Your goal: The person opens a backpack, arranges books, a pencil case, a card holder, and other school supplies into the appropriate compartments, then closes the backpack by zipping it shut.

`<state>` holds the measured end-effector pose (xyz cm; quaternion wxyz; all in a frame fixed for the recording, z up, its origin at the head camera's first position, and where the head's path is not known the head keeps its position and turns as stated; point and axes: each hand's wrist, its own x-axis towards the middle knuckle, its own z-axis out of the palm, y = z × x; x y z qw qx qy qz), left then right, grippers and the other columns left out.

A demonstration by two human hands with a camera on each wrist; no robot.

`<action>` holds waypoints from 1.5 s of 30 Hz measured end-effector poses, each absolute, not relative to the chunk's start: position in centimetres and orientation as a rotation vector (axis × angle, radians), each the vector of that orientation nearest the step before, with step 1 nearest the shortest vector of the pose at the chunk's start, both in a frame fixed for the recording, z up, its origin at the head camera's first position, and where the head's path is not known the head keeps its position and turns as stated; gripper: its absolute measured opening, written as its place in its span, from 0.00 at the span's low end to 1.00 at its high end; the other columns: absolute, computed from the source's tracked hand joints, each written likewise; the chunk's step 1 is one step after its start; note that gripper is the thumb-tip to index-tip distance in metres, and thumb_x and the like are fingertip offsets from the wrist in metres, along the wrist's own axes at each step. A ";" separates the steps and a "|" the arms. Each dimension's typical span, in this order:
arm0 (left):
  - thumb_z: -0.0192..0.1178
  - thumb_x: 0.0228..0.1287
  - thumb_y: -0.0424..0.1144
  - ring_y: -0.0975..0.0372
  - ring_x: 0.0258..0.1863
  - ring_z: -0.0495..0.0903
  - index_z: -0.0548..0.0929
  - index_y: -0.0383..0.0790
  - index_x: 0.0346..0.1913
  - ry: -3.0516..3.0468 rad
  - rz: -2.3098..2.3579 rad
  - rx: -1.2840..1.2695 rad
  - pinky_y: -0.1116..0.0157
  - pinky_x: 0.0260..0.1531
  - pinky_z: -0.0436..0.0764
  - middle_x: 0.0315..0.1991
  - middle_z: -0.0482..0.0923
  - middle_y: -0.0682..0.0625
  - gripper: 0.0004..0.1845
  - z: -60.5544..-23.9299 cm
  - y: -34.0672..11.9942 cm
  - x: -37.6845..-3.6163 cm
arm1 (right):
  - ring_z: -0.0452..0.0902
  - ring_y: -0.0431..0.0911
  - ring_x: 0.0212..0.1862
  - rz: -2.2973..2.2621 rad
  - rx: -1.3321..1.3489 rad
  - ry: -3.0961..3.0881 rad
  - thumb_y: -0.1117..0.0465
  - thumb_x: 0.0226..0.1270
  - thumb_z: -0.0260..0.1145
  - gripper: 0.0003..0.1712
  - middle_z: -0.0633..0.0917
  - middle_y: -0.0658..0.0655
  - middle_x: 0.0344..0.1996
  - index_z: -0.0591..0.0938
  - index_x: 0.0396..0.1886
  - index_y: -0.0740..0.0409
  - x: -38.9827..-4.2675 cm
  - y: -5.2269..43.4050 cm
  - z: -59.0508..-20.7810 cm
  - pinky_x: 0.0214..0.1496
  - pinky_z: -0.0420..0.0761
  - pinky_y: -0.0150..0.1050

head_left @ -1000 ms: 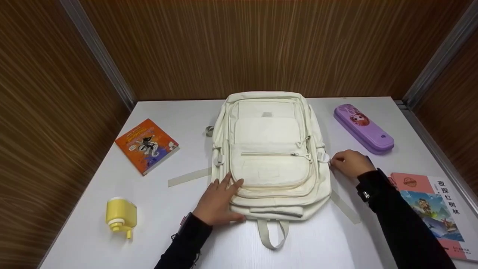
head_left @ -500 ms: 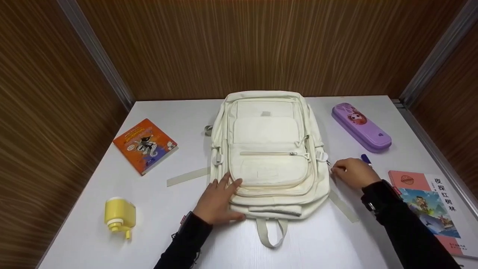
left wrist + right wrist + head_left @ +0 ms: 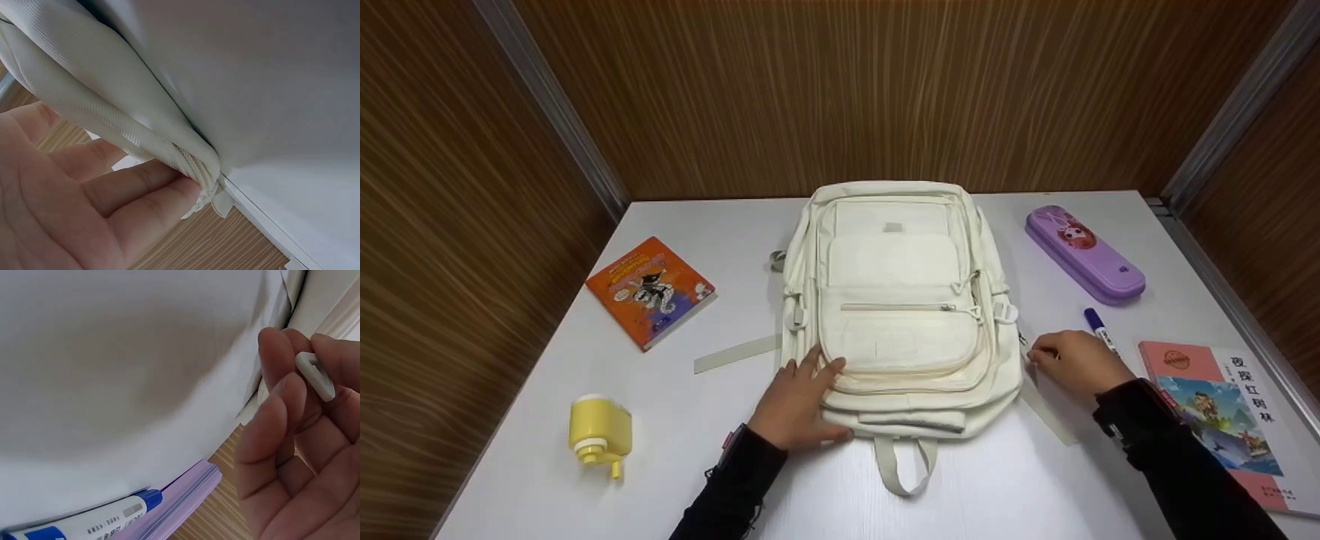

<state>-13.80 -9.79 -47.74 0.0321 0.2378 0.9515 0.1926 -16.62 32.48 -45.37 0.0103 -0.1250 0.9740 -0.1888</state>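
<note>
A cream backpack (image 3: 900, 315) lies on the white table, its grab loop towards the person. My left hand (image 3: 799, 409) rests on its lower left corner with fingers spread; in the left wrist view the fingertips touch the ribbed fabric (image 3: 129, 118). At the bag's right side, my right hand (image 3: 1076, 364) pinches a small white zipper pull (image 3: 316, 377) between thumb and fingers. In the head view those fingers hide the pull, but a bit of its metal slider shows beside the bag. Whether the side zipper is parted cannot be seen.
A blue-capped marker (image 3: 1101, 330) lies beyond the right hand, near a purple pencil case (image 3: 1087, 255). A pink and white book (image 3: 1215, 427) is at the right edge. To the left are an orange book (image 3: 652, 292) and a yellow pencil sharpener (image 3: 600, 427) with a crank.
My right hand has slid along the bag's right side towards the person, away from the side buckle. The marker has come into view behind it. My left hand has stayed in place.
</note>
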 end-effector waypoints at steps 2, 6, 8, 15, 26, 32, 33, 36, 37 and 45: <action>0.73 0.40 0.62 0.27 0.62 0.66 0.65 0.49 0.72 2.928 0.591 0.732 0.38 0.62 0.67 0.73 0.58 0.33 0.53 -47.8 -9.8 -13.8 | 0.75 0.42 0.29 -0.594 -0.397 3.032 0.61 0.65 0.64 0.07 0.84 0.50 0.26 0.87 0.32 0.57 -16.3 32.4 -45.3 0.35 0.73 0.41; 0.73 0.40 0.62 0.28 0.62 0.66 0.65 0.50 0.72 2.924 0.601 0.710 0.37 0.63 0.67 0.74 0.57 0.33 0.53 -47.8 -9.7 -13.8 | 0.72 0.41 0.28 -0.595 -0.397 3.013 0.61 0.65 0.64 0.07 0.84 0.49 0.25 0.87 0.31 0.56 -15.6 32.3 -44.9 0.33 0.72 0.39; 0.73 0.39 0.61 0.28 0.62 0.66 0.65 0.51 0.72 2.922 0.610 0.695 0.37 0.63 0.67 0.74 0.57 0.34 0.53 -47.8 -9.7 -13.8 | 0.72 0.41 0.28 -0.593 -0.404 3.009 0.62 0.65 0.64 0.07 0.83 0.49 0.25 0.87 0.31 0.56 -15.3 32.2 -44.7 0.33 0.71 0.38; 0.74 0.38 0.61 0.29 0.62 0.67 0.65 0.50 0.72 2.933 0.609 0.686 0.38 0.62 0.68 0.74 0.57 0.33 0.53 -47.8 -9.4 -13.6 | 0.71 0.40 0.27 -0.592 -0.419 2.970 0.62 0.65 0.64 0.07 0.82 0.47 0.24 0.87 0.30 0.54 -14.3 32.0 -44.2 0.33 0.70 0.37; 0.73 0.40 0.61 0.27 0.63 0.65 0.65 0.48 0.72 2.948 0.617 0.650 0.37 0.64 0.65 0.73 0.56 0.30 0.53 -47.8 -8.5 -13.2 | 0.66 0.34 0.23 -0.672 -0.448 2.882 0.60 0.66 0.64 0.07 0.75 0.43 0.18 0.84 0.28 0.51 -12.8 32.1 -43.8 0.28 0.66 0.31; 0.72 0.41 0.63 0.26 0.62 0.65 0.63 0.48 0.73 2.983 0.562 0.611 0.38 0.64 0.66 0.73 0.56 0.30 0.54 -48.0 -7.6 -12.8 | 0.64 0.33 0.21 -0.725 -0.485 2.830 0.60 0.67 0.63 0.08 0.71 0.42 0.17 0.83 0.27 0.51 -12.2 32.2 -43.8 0.26 0.64 0.30; 0.72 0.41 0.63 0.26 0.62 0.65 0.63 0.48 0.73 2.988 0.557 0.601 0.39 0.65 0.66 0.73 0.56 0.30 0.54 -48.0 -7.5 -12.7 | 0.64 0.33 0.21 -0.727 -0.485 2.828 0.60 0.68 0.63 0.08 0.70 0.42 0.17 0.82 0.27 0.51 -12.1 32.3 -43.8 0.25 0.64 0.30; 0.70 0.43 0.64 0.25 0.62 0.65 0.62 0.48 0.74 2.996 0.538 0.592 0.39 0.65 0.65 0.73 0.55 0.30 0.54 -48.0 -7.0 -12.4 | 0.64 0.33 0.20 -0.739 -0.484 2.841 0.61 0.67 0.63 0.09 0.70 0.42 0.17 0.82 0.26 0.52 -12.0 32.5 -43.9 0.25 0.64 0.30; 0.70 0.44 0.65 0.25 0.62 0.64 0.61 0.48 0.74 2.997 0.532 0.599 0.39 0.65 0.65 0.74 0.54 0.30 0.54 -48.0 -7.0 -12.3 | 0.63 0.33 0.21 -0.739 -0.489 2.849 0.62 0.67 0.63 0.09 0.70 0.42 0.17 0.82 0.26 0.52 -12.0 32.6 -44.0 0.25 0.64 0.30; 0.72 0.44 0.63 0.36 0.68 0.63 0.56 0.36 0.74 3.012 0.503 0.719 0.44 0.67 0.65 0.73 0.57 0.32 0.59 -47.2 -9.0 -12.0 | 0.64 0.35 0.21 -0.742 -0.417 2.867 0.60 0.69 0.63 0.08 0.71 0.45 0.18 0.83 0.28 0.53 -12.1 33.7 -44.1 0.25 0.64 0.31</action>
